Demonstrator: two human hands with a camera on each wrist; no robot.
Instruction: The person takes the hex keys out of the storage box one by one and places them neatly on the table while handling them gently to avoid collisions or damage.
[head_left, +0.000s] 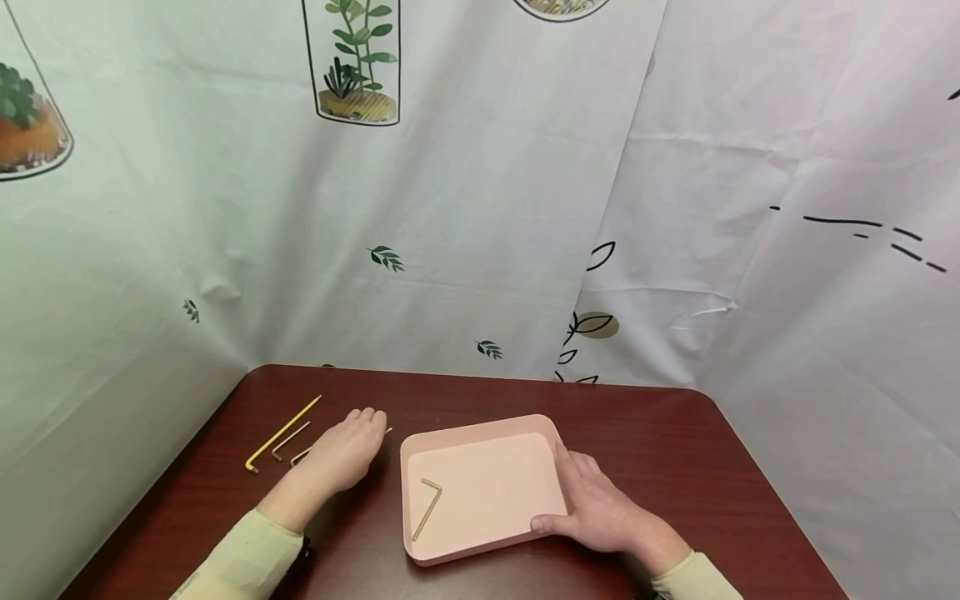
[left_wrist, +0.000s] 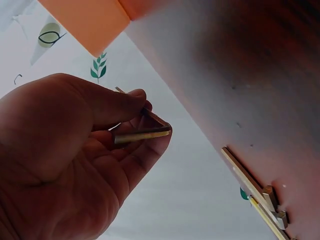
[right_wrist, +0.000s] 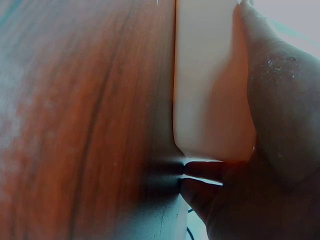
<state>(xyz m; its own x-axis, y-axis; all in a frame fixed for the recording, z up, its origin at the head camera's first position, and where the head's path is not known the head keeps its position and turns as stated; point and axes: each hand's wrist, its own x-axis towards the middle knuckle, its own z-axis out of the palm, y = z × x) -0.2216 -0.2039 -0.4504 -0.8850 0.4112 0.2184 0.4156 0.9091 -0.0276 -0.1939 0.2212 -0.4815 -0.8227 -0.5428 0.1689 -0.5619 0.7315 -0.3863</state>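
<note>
My left hand (head_left: 348, 450) is above the left part of the table, between the loose hex keys and the tray. It pinches an L-shaped hex key (left_wrist: 145, 135) between thumb and fingers; in the head view the hand hides most of it. My right hand (head_left: 600, 504) grips the right side of a pink tray (head_left: 480, 546), thumb at the front right corner and fingers along the outer wall. Inside the tray, on its left, lies another hex key (head_left: 428, 510). A yellow hex key (head_left: 283, 433) and a smaller brownish one (head_left: 291, 440) lie on the table.
Partly behind my left wrist, a short bent metal end (head_left: 300, 457) shows near the loose keys. The dark red-brown table (head_left: 645, 442) has rounded far corners. White printed cloth (head_left: 465, 208) hangs behind it and along both sides.
</note>
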